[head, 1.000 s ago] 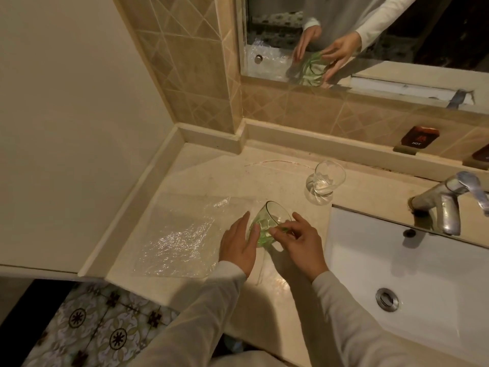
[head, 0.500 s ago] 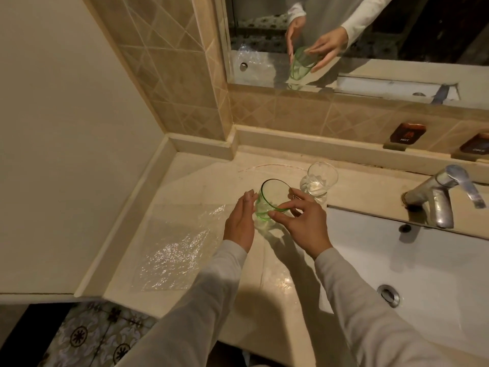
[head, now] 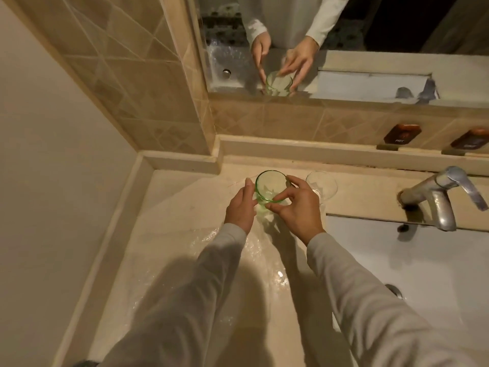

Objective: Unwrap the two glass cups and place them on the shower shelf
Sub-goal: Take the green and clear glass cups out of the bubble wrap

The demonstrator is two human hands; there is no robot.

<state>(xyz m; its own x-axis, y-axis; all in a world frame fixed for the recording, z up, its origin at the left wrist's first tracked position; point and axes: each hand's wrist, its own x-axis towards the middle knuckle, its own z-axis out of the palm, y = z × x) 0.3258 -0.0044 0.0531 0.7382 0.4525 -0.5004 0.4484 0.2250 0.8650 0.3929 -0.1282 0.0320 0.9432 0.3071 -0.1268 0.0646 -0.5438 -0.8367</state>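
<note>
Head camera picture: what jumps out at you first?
The green glass cup stands out, held upright near the back of the counter: the right hand grips its rim and the left hand touches its side. A clear glass cup is just right of it, and the mirror above reflects both hands.

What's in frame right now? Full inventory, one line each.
green glass cup: 1, green, upright between both hands, near counter's back
clear glass cup: 1, clear, on counter just right of the green one
plastic wrap: sheet count unclear, clear, spread on counter under the arms
faucet: 1, silver metal, behind sink
sink: 1, white, right side
labels: 2, brown, on tiles above faucet
mirror: 1, on wall, reflects hands and cup
countertop: 1, beige
left hand: 1, straight fingers against green cup's left side
right hand: 1, grip curled round green cup
</note>
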